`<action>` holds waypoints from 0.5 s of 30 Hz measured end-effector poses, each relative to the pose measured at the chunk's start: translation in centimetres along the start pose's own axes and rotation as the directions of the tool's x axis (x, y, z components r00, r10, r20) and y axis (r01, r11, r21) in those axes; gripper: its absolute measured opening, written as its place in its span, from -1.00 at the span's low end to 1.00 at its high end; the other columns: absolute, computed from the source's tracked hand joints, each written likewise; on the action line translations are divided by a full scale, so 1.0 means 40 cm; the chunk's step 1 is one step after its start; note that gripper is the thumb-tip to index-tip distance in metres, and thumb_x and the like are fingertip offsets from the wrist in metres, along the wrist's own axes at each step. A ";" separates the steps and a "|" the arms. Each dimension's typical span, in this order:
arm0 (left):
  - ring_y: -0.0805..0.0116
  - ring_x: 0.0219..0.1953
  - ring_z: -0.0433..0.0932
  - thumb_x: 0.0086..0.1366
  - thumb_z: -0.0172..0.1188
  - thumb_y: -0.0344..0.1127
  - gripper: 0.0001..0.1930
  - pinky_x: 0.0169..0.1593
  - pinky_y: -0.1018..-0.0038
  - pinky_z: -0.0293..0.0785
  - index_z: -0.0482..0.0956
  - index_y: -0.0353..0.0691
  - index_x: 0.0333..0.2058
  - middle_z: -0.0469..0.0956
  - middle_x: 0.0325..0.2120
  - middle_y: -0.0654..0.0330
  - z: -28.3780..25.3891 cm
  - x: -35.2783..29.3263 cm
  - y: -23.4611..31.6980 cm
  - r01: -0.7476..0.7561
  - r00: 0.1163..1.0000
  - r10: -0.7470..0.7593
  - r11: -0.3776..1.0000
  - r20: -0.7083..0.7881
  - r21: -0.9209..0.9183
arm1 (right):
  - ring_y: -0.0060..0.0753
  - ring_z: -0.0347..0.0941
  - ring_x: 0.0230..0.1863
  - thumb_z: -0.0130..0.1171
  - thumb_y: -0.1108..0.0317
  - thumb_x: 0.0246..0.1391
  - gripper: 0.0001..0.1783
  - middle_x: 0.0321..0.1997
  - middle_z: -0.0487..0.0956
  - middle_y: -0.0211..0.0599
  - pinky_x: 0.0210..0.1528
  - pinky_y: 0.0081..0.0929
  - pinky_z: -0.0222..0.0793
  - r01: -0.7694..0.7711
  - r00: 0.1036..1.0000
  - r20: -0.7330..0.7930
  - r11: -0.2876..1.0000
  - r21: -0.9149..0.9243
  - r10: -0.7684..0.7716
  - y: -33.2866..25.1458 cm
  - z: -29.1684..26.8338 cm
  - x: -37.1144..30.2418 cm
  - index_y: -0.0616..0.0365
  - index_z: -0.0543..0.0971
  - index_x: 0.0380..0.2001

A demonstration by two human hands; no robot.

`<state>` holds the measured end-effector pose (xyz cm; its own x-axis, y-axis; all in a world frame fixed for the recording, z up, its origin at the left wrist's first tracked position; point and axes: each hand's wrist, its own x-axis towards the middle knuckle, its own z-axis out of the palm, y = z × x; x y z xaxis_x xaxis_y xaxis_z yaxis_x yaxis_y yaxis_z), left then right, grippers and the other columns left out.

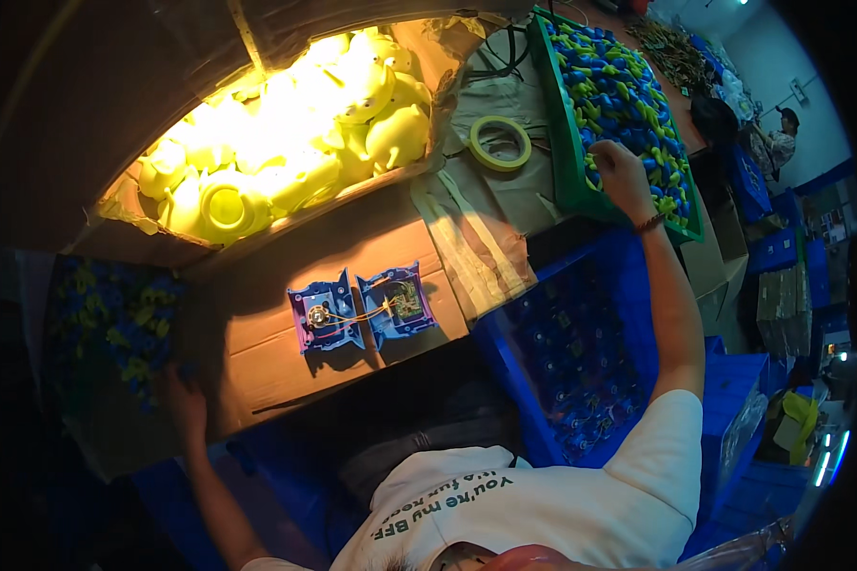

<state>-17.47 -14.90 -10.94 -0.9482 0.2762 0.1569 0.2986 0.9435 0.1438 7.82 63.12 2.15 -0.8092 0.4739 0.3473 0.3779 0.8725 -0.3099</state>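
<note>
Across a counter faced with flat brown cardboard (248,366), two hollow blue plastic shells lie open side by side, the left shell (343,295) cradling a round metallic part (319,316) and the right shell (379,326) a small green circuit board (408,303). Thin orange wires (371,313) span the gap between them. To the right, the right hand (623,181), a beaded bracelet (649,224) at its wrist, reaches into a rigid green tray (564,169) heaped with small, knobbly blue-and-yellow pieces (614,100). Its fingers are curled down at the pieces; whether its grip has taken one cannot be told. On the dim left side, the left hand (189,404) is beside a loose pile of similar pieces (124,319), its grip too shadowed to read. Beyond the shells, a torn-edged cardboard box (431,164) brims with smooth, rounded yellow figures (397,136), some washed out by glaring light. Near the tray rests a flat yellow ring of tape (497,165). Lower right, a smooth-walled blue bin (507,376) holds many small dark parts (581,357).
</note>
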 end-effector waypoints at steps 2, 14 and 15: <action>-0.16 0.17 0.44 0.31 0.24 -0.33 -0.56 0.22 0.12 0.35 0.43 -0.33 0.12 0.50 0.06 -0.18 -0.004 -0.002 0.039 0.057 0.998 -0.054 0.990 0.026 -0.128 | -0.03 0.60 -0.09 0.31 0.30 0.06 -0.69 -0.05 0.64 -0.07 -0.03 -0.16 0.51 -0.047 0.975 0.192 0.942 -0.331 0.116 0.095 0.007 0.045 0.10 0.67 -0.09; -0.07 0.09 0.52 0.32 0.25 -0.39 -0.56 0.19 0.16 0.41 0.45 -0.25 0.16 0.54 -0.02 -0.11 -0.046 0.014 0.261 -0.183 0.972 0.158 0.973 -0.175 -0.143 | -0.01 0.54 0.07 0.26 0.09 0.18 -0.60 -0.03 0.65 -0.07 0.18 -0.12 0.36 -0.054 0.902 -0.431 0.997 -0.050 0.027 0.329 -0.057 0.098 0.09 0.66 -0.02; -0.02 0.06 0.54 0.30 0.26 -0.44 -0.57 0.15 0.19 0.46 0.48 -0.24 0.14 0.55 -0.05 -0.08 -0.103 0.028 0.353 -0.216 0.961 0.175 0.959 -0.215 -0.183 | 0.00 0.53 0.09 0.24 0.05 0.21 -0.59 -0.02 0.65 -0.07 0.21 -0.10 0.33 -0.134 0.857 -0.513 0.983 -0.128 0.050 0.397 -0.086 0.103 0.08 0.66 -0.01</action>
<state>-13.87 -2.02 -4.71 -0.8355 0.3915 0.3856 0.5109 0.8119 0.2826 12.03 79.32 1.72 -0.4439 0.5114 0.7358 0.5377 0.8089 -0.2379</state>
